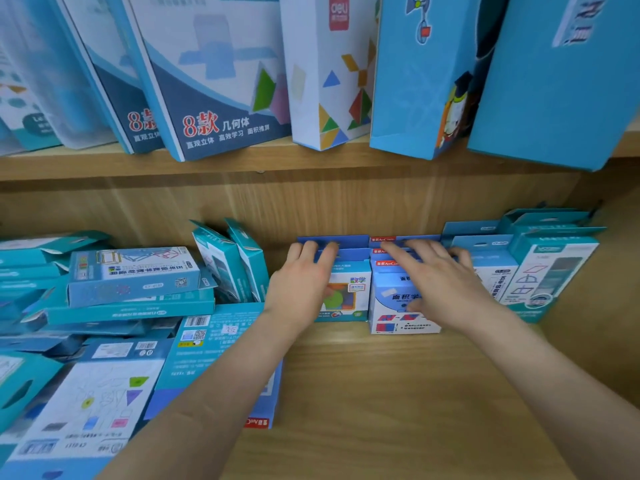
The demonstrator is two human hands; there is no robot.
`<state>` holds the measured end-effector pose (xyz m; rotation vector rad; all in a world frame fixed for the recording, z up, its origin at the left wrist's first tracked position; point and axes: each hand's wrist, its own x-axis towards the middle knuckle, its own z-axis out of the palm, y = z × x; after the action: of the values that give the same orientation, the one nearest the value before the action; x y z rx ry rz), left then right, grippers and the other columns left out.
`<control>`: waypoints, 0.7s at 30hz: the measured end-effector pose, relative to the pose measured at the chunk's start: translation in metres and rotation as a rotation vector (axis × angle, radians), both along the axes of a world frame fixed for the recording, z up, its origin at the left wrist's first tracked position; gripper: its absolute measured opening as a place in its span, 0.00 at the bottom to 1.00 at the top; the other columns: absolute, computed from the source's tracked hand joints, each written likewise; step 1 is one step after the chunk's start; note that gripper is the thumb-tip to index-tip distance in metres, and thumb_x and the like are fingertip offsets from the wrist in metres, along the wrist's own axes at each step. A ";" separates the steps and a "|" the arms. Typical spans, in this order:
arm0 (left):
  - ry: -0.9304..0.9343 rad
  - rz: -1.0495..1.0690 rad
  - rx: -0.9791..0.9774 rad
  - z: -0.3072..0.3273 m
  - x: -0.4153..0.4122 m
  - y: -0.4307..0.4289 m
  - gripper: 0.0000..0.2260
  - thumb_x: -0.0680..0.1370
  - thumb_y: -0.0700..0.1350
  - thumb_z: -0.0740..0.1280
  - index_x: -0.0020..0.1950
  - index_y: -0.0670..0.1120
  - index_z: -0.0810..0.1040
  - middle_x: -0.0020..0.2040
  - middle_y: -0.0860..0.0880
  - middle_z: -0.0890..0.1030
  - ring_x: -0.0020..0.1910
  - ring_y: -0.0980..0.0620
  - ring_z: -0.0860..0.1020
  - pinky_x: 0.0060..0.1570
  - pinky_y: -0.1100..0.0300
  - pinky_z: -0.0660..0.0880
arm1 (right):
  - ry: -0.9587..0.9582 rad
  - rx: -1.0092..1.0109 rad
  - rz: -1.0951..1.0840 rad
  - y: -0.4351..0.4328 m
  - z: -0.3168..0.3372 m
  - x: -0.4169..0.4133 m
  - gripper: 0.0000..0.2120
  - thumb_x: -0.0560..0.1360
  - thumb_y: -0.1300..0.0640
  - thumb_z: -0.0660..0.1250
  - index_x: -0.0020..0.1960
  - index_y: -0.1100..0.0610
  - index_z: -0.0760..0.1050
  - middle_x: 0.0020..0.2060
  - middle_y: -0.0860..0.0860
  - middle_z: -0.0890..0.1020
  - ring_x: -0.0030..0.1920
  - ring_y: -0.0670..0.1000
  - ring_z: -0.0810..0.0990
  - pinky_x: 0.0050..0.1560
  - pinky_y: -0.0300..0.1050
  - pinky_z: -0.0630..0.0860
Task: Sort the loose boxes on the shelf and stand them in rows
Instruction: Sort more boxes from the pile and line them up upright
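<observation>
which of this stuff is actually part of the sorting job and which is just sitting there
In the job: loose box pile; standing rows; left hand and right hand on the rows.
Just lying about: tall boxes on the upper shelf.

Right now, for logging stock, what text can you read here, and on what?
"deli": white box, upper shelf.
"8款 几何体": geometry box beside it.
"直观立体 高效学习 面积推算": same box.
"数学": maths box, lower shelf.
"面积学", rest hidden: area box beside it.
Red tags and print on the pile: too blurred.
</observation>
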<state>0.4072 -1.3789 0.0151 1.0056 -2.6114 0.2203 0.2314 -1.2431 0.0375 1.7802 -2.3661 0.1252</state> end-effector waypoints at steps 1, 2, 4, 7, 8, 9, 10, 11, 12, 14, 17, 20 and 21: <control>0.012 -0.014 0.051 0.001 0.000 0.001 0.33 0.73 0.49 0.71 0.73 0.51 0.58 0.64 0.47 0.68 0.64 0.46 0.65 0.45 0.51 0.77 | 0.000 -0.001 0.003 0.001 0.000 0.000 0.49 0.68 0.50 0.74 0.75 0.40 0.42 0.70 0.47 0.60 0.71 0.50 0.56 0.67 0.53 0.55; 0.024 -0.023 0.079 0.002 -0.001 0.001 0.33 0.73 0.49 0.71 0.74 0.51 0.57 0.66 0.48 0.67 0.65 0.46 0.63 0.50 0.50 0.77 | -0.003 -0.006 0.007 0.001 0.000 -0.001 0.49 0.68 0.50 0.74 0.75 0.40 0.41 0.70 0.48 0.60 0.71 0.50 0.56 0.66 0.53 0.55; 0.046 -0.045 0.106 0.004 -0.001 0.003 0.35 0.73 0.48 0.71 0.75 0.50 0.56 0.68 0.47 0.66 0.67 0.46 0.61 0.60 0.50 0.73 | 0.005 -0.013 0.014 0.003 -0.001 -0.001 0.49 0.69 0.49 0.73 0.74 0.40 0.40 0.71 0.48 0.59 0.71 0.50 0.56 0.67 0.54 0.55; 0.078 -0.064 0.115 0.010 0.000 0.017 0.37 0.71 0.43 0.70 0.76 0.47 0.55 0.70 0.43 0.65 0.69 0.43 0.60 0.69 0.50 0.62 | 0.024 -0.024 0.015 0.008 -0.003 -0.001 0.50 0.68 0.46 0.72 0.74 0.40 0.38 0.73 0.48 0.55 0.72 0.50 0.53 0.66 0.54 0.54; 0.094 -0.062 0.109 0.017 0.006 0.022 0.37 0.71 0.42 0.70 0.76 0.46 0.55 0.70 0.42 0.65 0.70 0.42 0.60 0.70 0.50 0.61 | 0.032 -0.039 0.024 0.007 -0.002 0.003 0.51 0.67 0.44 0.73 0.74 0.39 0.39 0.73 0.48 0.54 0.72 0.50 0.53 0.66 0.55 0.56; 0.116 -0.083 0.113 0.023 0.008 0.029 0.38 0.70 0.41 0.70 0.76 0.45 0.56 0.71 0.41 0.64 0.71 0.41 0.59 0.71 0.50 0.59 | 0.053 -0.061 0.022 0.008 -0.003 0.004 0.52 0.64 0.41 0.74 0.75 0.40 0.42 0.72 0.49 0.56 0.71 0.51 0.54 0.64 0.57 0.58; 0.144 -0.110 0.126 0.029 0.010 0.035 0.37 0.69 0.40 0.71 0.76 0.45 0.59 0.72 0.41 0.63 0.72 0.41 0.58 0.71 0.50 0.59 | 0.063 -0.081 0.014 0.011 -0.003 0.003 0.52 0.61 0.40 0.76 0.75 0.40 0.47 0.71 0.50 0.59 0.70 0.52 0.57 0.62 0.59 0.60; 0.173 -0.114 0.134 0.035 0.017 0.040 0.36 0.68 0.38 0.71 0.74 0.45 0.62 0.72 0.40 0.63 0.72 0.41 0.58 0.71 0.50 0.60 | 0.040 -0.123 0.033 0.009 -0.002 0.006 0.52 0.58 0.40 0.78 0.74 0.42 0.52 0.70 0.52 0.63 0.68 0.53 0.60 0.59 0.61 0.63; 0.211 -0.116 0.137 0.040 0.027 0.044 0.35 0.67 0.36 0.71 0.73 0.45 0.65 0.71 0.40 0.65 0.71 0.41 0.60 0.70 0.49 0.63 | 0.006 -0.180 0.058 0.007 -0.002 0.011 0.50 0.57 0.41 0.79 0.73 0.43 0.57 0.68 0.53 0.65 0.67 0.55 0.62 0.57 0.62 0.65; 0.284 -0.143 0.123 0.048 0.050 0.049 0.29 0.65 0.32 0.69 0.67 0.44 0.73 0.68 0.41 0.69 0.67 0.41 0.66 0.63 0.47 0.71 | -0.054 -0.279 0.111 0.001 0.001 0.026 0.45 0.59 0.43 0.78 0.72 0.46 0.63 0.66 0.54 0.68 0.66 0.56 0.64 0.56 0.64 0.66; 0.312 -0.151 0.115 0.050 0.098 0.053 0.20 0.68 0.32 0.65 0.58 0.45 0.80 0.62 0.45 0.76 0.59 0.43 0.75 0.56 0.52 0.75 | -0.153 -0.408 0.215 -0.011 0.006 0.060 0.35 0.67 0.48 0.74 0.71 0.47 0.65 0.65 0.52 0.69 0.64 0.56 0.67 0.56 0.63 0.67; 0.329 -0.083 0.113 0.050 0.151 0.052 0.12 0.73 0.38 0.65 0.53 0.47 0.82 0.56 0.50 0.80 0.53 0.50 0.78 0.53 0.57 0.75 | -0.363 -0.454 0.373 -0.020 0.009 0.096 0.23 0.76 0.53 0.66 0.70 0.47 0.66 0.64 0.50 0.72 0.59 0.55 0.75 0.56 0.57 0.71; 0.351 -0.043 0.143 0.050 0.169 0.051 0.11 0.75 0.42 0.64 0.54 0.48 0.82 0.54 0.51 0.81 0.52 0.51 0.78 0.53 0.57 0.74 | -0.463 -0.435 0.413 -0.022 0.011 0.110 0.22 0.77 0.55 0.64 0.70 0.47 0.66 0.64 0.49 0.72 0.57 0.53 0.76 0.57 0.53 0.72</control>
<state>0.5758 -1.3282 0.0648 0.9363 -2.3483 -0.1449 0.3409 -1.2656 0.0483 2.1322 -1.9507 1.1184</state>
